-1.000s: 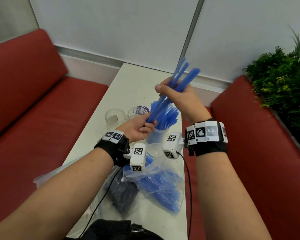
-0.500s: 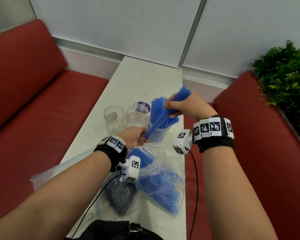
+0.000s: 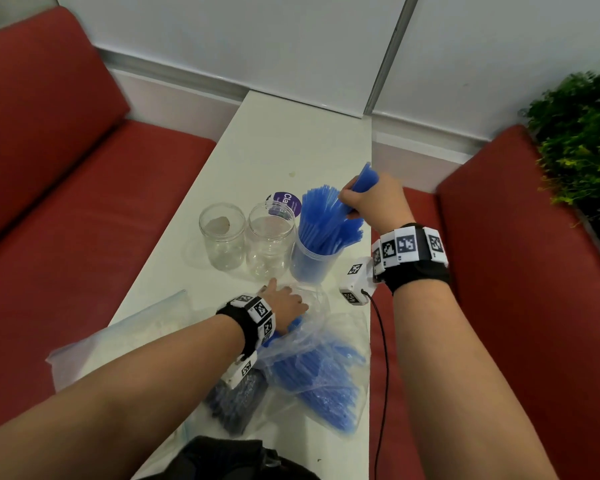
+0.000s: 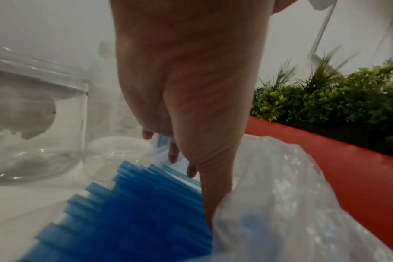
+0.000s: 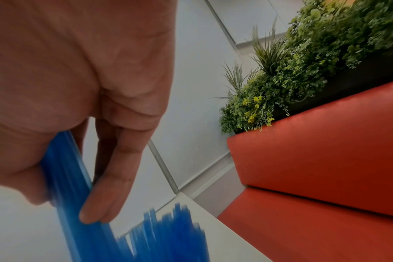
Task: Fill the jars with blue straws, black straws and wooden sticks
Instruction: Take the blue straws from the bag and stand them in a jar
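A second ago I held the bunch of blue plastic straws (image 3: 364, 178) high between both hands; now my right hand (image 3: 374, 202) alone has lowered it into the clear jar of blue straws (image 3: 314, 261) at the right of the row, fingers curled round the bunch. My left hand (image 3: 284, 303) has dropped to the crinkled clear bag of blue straws (image 3: 323, 372) near me, fingers straight and relaxed. The two empty glass jars (image 3: 246, 240) wait to the left.
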`<state>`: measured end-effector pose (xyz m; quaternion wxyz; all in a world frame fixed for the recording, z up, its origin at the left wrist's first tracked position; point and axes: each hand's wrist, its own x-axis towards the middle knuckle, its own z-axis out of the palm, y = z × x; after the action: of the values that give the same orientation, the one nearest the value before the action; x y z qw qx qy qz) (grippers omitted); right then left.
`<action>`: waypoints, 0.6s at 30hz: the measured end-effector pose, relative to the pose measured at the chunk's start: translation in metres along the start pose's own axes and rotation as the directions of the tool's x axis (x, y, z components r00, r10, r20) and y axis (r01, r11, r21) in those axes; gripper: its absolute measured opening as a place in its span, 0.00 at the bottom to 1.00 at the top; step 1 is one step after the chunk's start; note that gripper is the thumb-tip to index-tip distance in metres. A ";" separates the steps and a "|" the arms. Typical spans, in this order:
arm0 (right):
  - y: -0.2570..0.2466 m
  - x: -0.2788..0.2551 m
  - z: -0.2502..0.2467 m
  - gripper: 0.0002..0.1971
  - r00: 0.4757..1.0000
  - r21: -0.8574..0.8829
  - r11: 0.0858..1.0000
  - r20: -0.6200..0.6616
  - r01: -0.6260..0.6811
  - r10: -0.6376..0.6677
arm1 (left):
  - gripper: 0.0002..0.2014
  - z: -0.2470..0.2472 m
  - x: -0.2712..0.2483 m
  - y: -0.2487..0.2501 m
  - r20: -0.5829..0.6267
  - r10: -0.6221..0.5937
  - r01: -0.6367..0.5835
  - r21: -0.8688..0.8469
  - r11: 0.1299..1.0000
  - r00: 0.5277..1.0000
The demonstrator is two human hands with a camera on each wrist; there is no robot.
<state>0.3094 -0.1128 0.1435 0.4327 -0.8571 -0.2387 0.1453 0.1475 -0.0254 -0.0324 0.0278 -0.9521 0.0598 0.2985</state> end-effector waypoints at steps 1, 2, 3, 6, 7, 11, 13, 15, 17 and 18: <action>0.004 0.000 0.005 0.04 1.000 -0.001 1.000 -0.006 -0.012 0.012 | 0.34 0.003 0.002 0.001 -0.006 -0.003 0.003 0.037 0.999 1.000; 0.007 0.000 0.011 0.05 1.000 -0.017 1.000 -0.005 -0.023 0.023 | 0.35 0.006 0.004 0.001 -0.008 -0.012 0.012 0.063 0.998 1.000; 0.011 0.000 0.016 0.07 0.999 -0.043 0.998 0.000 -0.038 0.038 | 0.34 0.006 0.005 0.002 -0.006 -0.026 0.026 0.078 0.997 1.000; 0.023 -0.001 0.031 0.10 0.997 -0.084 0.993 -0.032 -0.080 0.077 | 0.23 0.001 0.005 0.001 -0.005 -0.051 0.051 0.130 0.990 0.999; 0.026 -0.002 0.035 0.09 0.995 -0.096 0.991 -0.053 -0.089 0.084 | 0.20 0.000 0.004 0.001 -0.003 -0.050 0.050 0.167 0.985 0.999; 0.036 -0.005 0.049 0.10 0.995 -0.113 0.990 -0.070 -0.086 0.078 | 0.15 -0.002 0.000 -0.001 0.001 -0.048 0.046 0.242 0.969 0.999; 0.039 -0.005 0.053 0.11 0.995 -0.113 0.990 -0.069 -0.081 0.074 | 0.15 0.001 0.000 -0.002 -0.015 -0.046 0.049 0.241 0.969 0.999; 0.039 -0.006 0.054 0.08 0.993 -0.132 0.985 -0.059 -0.109 0.102 | 0.15 0.004 -0.002 -0.004 -0.020 -0.043 0.046 0.215 0.975 0.999; 0.039 -0.006 0.054 0.19 0.991 -0.197 0.973 -0.075 -0.122 0.109 | 0.16 0.005 -0.002 -0.004 -0.005 -0.039 0.040 0.142 0.989 0.999; 0.037 -0.006 0.053 0.18 0.991 -0.205 0.975 -0.113 -0.088 0.066 | 0.19 0.005 -0.003 -0.004 0.010 -0.035 0.034 0.104 0.994 0.999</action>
<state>0.2906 -0.1000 0.0826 0.3461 -0.9131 -0.1958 0.0905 0.1428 -0.0211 -0.0352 0.0828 -0.9485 0.0586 0.2999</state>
